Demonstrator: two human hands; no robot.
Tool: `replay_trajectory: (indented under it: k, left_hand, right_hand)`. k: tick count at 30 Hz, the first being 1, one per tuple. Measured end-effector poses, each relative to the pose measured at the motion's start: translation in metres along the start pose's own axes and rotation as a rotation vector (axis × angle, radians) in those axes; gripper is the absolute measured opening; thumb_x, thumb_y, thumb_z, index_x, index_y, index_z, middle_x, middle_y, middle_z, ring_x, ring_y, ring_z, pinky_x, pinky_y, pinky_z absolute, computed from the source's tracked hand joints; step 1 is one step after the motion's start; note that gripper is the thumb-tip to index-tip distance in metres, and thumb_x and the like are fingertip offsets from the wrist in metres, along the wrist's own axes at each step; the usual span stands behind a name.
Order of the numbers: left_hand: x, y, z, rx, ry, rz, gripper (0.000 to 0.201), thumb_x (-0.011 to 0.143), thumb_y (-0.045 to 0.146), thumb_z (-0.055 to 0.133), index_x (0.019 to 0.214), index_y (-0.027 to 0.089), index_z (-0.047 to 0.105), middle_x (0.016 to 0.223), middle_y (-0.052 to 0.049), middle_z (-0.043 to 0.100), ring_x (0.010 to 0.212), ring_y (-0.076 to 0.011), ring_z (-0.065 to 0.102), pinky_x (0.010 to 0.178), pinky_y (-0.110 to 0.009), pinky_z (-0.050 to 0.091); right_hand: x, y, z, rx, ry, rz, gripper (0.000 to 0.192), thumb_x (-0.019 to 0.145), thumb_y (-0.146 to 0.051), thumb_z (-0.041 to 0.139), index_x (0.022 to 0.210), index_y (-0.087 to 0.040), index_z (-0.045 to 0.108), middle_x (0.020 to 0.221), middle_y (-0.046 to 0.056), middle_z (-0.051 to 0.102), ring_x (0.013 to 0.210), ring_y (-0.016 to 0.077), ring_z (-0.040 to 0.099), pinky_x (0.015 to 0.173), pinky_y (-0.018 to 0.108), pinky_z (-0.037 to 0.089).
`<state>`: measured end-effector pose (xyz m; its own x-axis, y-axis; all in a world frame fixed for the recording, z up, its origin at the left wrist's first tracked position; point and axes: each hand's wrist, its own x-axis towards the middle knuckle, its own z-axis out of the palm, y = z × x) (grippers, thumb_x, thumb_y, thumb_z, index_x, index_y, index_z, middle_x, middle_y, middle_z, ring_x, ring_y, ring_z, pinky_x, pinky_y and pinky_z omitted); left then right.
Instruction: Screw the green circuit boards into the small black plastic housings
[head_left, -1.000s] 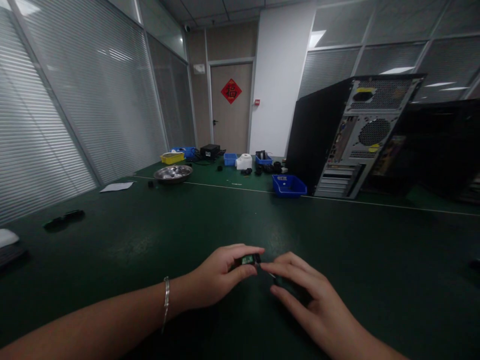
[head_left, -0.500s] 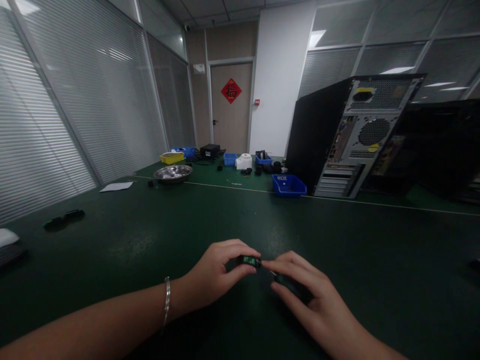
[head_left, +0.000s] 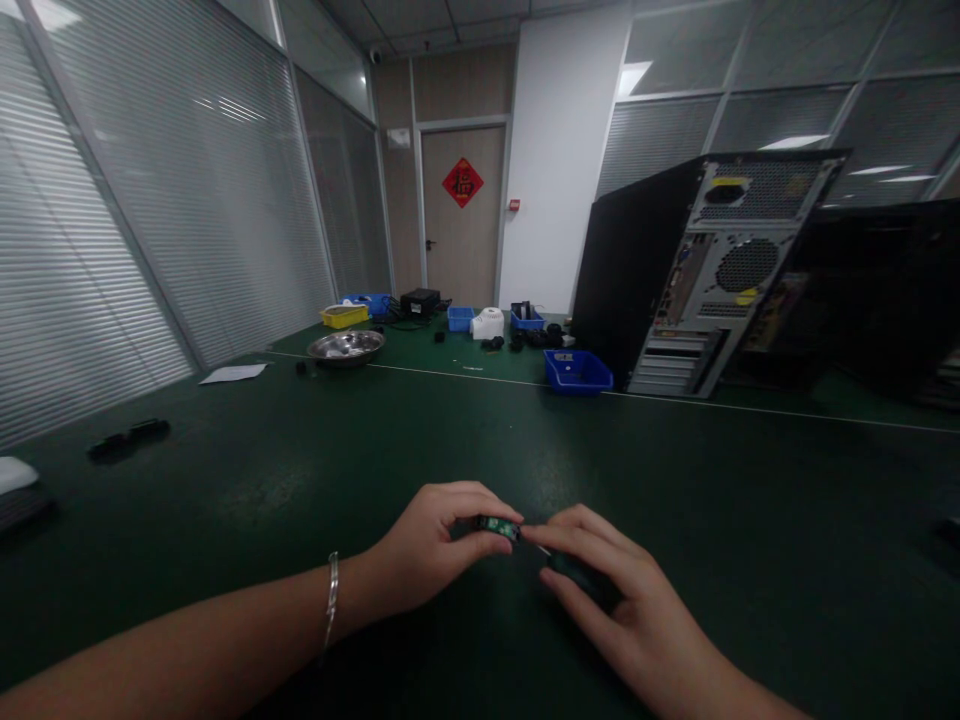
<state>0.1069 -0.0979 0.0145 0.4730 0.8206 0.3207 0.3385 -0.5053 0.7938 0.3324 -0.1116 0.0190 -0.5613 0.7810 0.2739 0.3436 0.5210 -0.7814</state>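
Small green circuit board (head_left: 496, 525) is pinched between the thumb and forefinger of the left hand (head_left: 431, 550), low in the middle of the view, just above the dark green table (head_left: 300, 480). Its markings are too small and dim to be read, and part of it is covered by the fingertips. The left hand is curled with the knuckles up, and a thin bracelet (head_left: 331, 600) is worn at the wrist; the forearm is cut off by the bottom left edge. The right hand (head_left: 615, 590) is laid beside it, with the forefinger stretched out so that its tip meets the right end of the board. A dark object (head_left: 574, 572) is held under the right fingers, but it is mostly hidden and cannot be identified. The right forearm is cut off at the lower edge.

Farther back, a computer tower (head_left: 697, 270) is stood with its rear panel towards the camera, and a blue bin (head_left: 577, 370) is set just beside its foot. A metal bowl (head_left: 346, 346) is seen well apart to the left. A dark item (head_left: 127, 438) at the left cannot be made out.
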Motion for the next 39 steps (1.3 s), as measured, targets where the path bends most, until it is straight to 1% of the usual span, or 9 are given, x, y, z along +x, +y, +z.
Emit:
replay_trajectory:
  k: [4,9,14,16,18,22,24,35,39]
  left_hand:
    - [0.0002,-0.0018,0.0014,-0.088,0.003,-0.052,0.020,0.084,0.021,0.067,0.103,0.020,0.072,0.099,-0.006,0.070,0.091,-0.0183,0.064,0.081,-0.029,0.049]
    - [-0.0008,-0.0072,0.0052,-0.284,0.018,-0.120,0.020,0.081,0.021,0.069,0.100,0.018,0.073,0.100,-0.008,0.068,0.089,-0.0186,0.063,0.079,-0.029,0.051]
    - [0.0000,-0.0082,0.0079,-0.469,0.024,-0.171,0.021,0.078,0.017,0.071,0.098,0.018,0.074,0.096,-0.006,0.067,0.079,-0.0144,0.062,0.072,-0.026,0.051]
    - [0.0005,-0.0080,0.0082,-0.501,0.029,-0.178,0.021,0.078,0.016,0.071,0.098,0.018,0.074,0.095,-0.006,0.067,0.075,-0.0130,0.062,0.071,-0.026,0.051]
    - [0.0005,-0.0073,0.0075,-0.449,0.038,-0.156,0.021,0.079,0.016,0.070,0.099,0.018,0.074,0.095,-0.006,0.067,0.078,-0.0144,0.063,0.072,-0.026,0.051]
    - [0.0000,-0.0033,0.0034,-0.145,0.030,-0.035,0.021,0.082,0.019,0.068,0.102,0.020,0.073,0.099,-0.007,0.070,0.091,-0.0189,0.064,0.083,-0.030,0.049]
    - [-0.0002,-0.0017,0.0017,-0.067,0.025,0.011,0.021,0.083,0.018,0.067,0.103,0.021,0.073,0.099,-0.007,0.071,0.092,-0.0188,0.064,0.085,-0.031,0.049]
    - [0.0000,-0.0029,0.0036,-0.240,0.024,-0.061,0.021,0.080,0.020,0.071,0.101,0.018,0.074,0.098,-0.008,0.069,0.092,-0.0197,0.064,0.081,-0.030,0.050]
    - [-0.0006,-0.0023,0.0055,-0.343,0.021,-0.112,0.021,0.079,0.017,0.071,0.099,0.017,0.075,0.096,-0.008,0.068,0.086,-0.0176,0.063,0.076,-0.028,0.050]
  right_hand:
    - [-0.0001,0.0008,0.0016,0.004,0.012,-0.020,0.035,0.091,-0.011,0.055,0.119,-0.028,0.064,0.102,0.005,0.062,0.094,0.0187,0.062,0.081,0.030,0.051]
    - [0.0000,0.0008,0.0017,0.012,0.015,-0.033,0.034,0.091,-0.011,0.055,0.119,-0.028,0.064,0.101,0.005,0.062,0.093,0.0190,0.062,0.081,0.030,0.052]
    - [-0.0022,0.0017,0.0016,0.021,0.019,-0.033,0.034,0.091,-0.011,0.055,0.120,-0.028,0.064,0.103,0.005,0.062,0.095,0.0192,0.062,0.083,0.031,0.052]
    - [-0.0024,0.0023,0.0018,0.020,0.023,-0.032,0.035,0.091,-0.011,0.055,0.121,-0.028,0.063,0.104,0.005,0.062,0.097,0.0194,0.062,0.084,0.031,0.052]
    - [-0.0019,0.0026,0.0021,0.016,0.025,-0.030,0.036,0.090,-0.011,0.056,0.121,-0.029,0.063,0.104,0.005,0.062,0.096,0.0194,0.062,0.084,0.031,0.052]
    - [-0.0005,0.0023,0.0034,-0.007,0.027,-0.048,0.035,0.090,-0.011,0.055,0.119,-0.028,0.065,0.102,0.005,0.062,0.094,0.0194,0.063,0.082,0.030,0.052]
    - [-0.0003,0.0023,0.0043,-0.014,0.028,-0.056,0.035,0.090,-0.011,0.055,0.119,-0.028,0.065,0.102,0.005,0.062,0.094,0.0193,0.062,0.081,0.030,0.052]
    - [-0.0008,0.0022,0.0029,-0.003,0.021,-0.064,0.034,0.091,-0.011,0.055,0.119,-0.028,0.064,0.103,0.005,0.061,0.095,0.0185,0.062,0.082,0.029,0.052]
    - [-0.0014,0.0035,0.0030,-0.005,0.029,-0.100,0.036,0.091,-0.009,0.055,0.119,-0.028,0.064,0.102,0.005,0.061,0.095,0.0183,0.062,0.082,0.028,0.052]
